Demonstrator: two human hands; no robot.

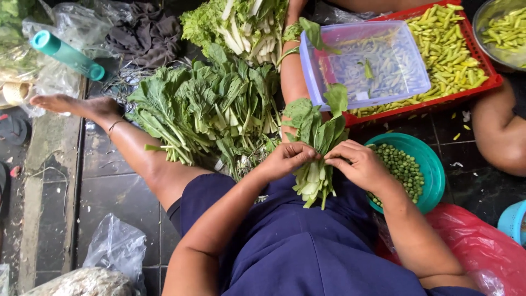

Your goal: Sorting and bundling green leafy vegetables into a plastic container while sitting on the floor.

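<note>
Green leafy bunch [315, 143] pinched between both hands [323, 159], fingers curled inward.

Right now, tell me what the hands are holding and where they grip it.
Both hands, left hand and right hand, hold one bunch of leafy greens, gripped around the middle of its stems, with leaves above and cut pale ends below.

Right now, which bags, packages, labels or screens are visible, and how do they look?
Clear plastic bag: lower left floor, crumpled.
Clear plastic bags: top left, under a teal bottle.
Red plastic bag: lower right, glossy.
Clear plastic box: on red crate, one small white label, too small to describe.
No screens.
</note>
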